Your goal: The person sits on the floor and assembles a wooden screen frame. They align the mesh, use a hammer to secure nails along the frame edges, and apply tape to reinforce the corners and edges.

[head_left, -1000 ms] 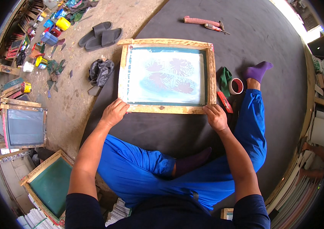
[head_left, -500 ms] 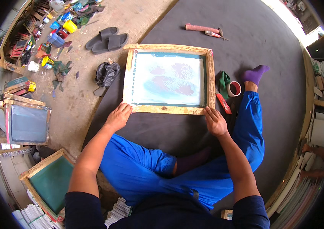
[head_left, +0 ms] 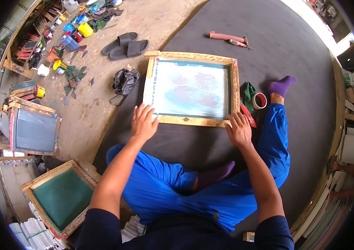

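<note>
A wooden screen-printing frame [head_left: 195,121] lies flat on the dark tabletop-like surface [head_left: 268,146] ahead of me. Its pale mesh [head_left: 191,89] has a dark green border and faint flower-like shapes. At the near left corner of the frame is my left hand [head_left: 144,123], fingers stretched and spread. By the near right corner, my right hand [head_left: 239,130] has its fingers extended too. Neither hand grips the wood; whether the fingertips touch it I cannot tell. Just right of the frame lie a red cutter [head_left: 248,116], a roll of tape [head_left: 259,101] and a green cloth [head_left: 248,95].
Beyond the frame lie a hammer [head_left: 227,36] with a wrapped handle and a screwdriver [head_left: 237,43]. Slides [head_left: 129,49] and a black plastic bag [head_left: 125,81] sit on the floor at left. More screens [head_left: 62,196] and paint containers [head_left: 85,29] stand farther left.
Both hands have loosened from the frame's near corners, their fingers now stretched out. The whole view has shifted slightly, so the frame appears farther right and lower.
</note>
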Tool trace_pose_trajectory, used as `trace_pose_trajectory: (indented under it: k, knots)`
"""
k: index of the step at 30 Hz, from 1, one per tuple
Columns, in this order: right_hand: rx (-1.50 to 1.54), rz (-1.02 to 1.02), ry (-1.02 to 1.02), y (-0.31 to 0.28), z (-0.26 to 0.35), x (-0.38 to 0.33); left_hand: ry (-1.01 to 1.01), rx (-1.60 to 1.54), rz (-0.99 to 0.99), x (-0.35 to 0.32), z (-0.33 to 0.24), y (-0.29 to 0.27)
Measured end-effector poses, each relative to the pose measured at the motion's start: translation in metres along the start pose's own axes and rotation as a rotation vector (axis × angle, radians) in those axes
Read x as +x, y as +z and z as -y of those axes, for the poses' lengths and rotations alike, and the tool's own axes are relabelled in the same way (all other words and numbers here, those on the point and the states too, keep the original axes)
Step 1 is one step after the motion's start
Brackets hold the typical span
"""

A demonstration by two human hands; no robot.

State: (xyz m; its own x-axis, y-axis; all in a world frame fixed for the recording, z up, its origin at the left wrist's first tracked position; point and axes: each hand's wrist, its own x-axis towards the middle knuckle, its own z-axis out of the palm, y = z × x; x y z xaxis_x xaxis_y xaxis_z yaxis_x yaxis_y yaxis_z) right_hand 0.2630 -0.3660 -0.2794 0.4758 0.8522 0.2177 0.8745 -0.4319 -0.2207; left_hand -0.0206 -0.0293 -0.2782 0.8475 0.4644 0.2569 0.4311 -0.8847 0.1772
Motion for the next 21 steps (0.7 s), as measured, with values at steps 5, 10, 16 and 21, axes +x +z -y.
trace_pose_trajectory:
  k: [5, 10, 16, 21]
  knots:
    - [-0.054, -0.005, 0.114, 0.033, 0.031, 0.052, -0.303, -0.018, 0.206, 0.033, -0.061, 0.055]
    - [-0.050, 0.145, 0.165, 0.065, 0.020, 0.040, -0.409, 0.000, 0.289, 0.032, -0.080, 0.067]
    - [-0.011, 0.230, 0.201, 0.056, 0.024, 0.044, -0.380, 0.032, 0.290, 0.033, -0.075, 0.070]
    - [-0.005, 0.269, 0.192, 0.051, 0.023, 0.044, -0.333, 0.015, 0.283, 0.030, -0.071, 0.070]
